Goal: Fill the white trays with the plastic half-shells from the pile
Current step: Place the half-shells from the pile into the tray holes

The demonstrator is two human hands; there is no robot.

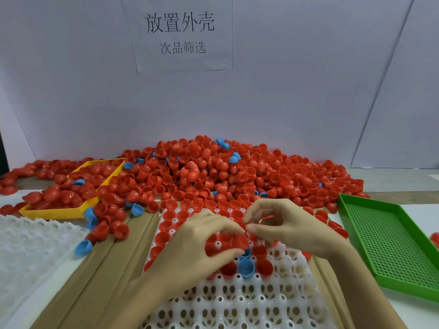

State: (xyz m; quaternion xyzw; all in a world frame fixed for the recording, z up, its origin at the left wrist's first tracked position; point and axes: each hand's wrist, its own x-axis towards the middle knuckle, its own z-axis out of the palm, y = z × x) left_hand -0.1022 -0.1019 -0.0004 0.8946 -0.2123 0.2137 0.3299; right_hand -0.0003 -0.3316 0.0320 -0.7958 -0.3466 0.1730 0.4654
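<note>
A big pile of red half-shells [213, 172] with a few blue ones lies against the back wall. In front of it a white tray [237, 302] holds red shells in its far rows and one blue shell [246, 269]; its near pockets are bare. My left hand [202, 243] hovers over the tray's filled rows and pinches a red half-shell [240, 241] between thumb and fingers. My right hand [282, 226] is just right of it, fingers curled around a red half-shell [267, 218] of which only the rim shows.
A yellow tray [54, 213] holding red shells sits at the left. Another white tray [28, 243] lies at the near left. A green perforated tray [389, 243] stands at the right. Loose shells are scattered around the tray. A paper sign [178, 32] hangs on the wall.
</note>
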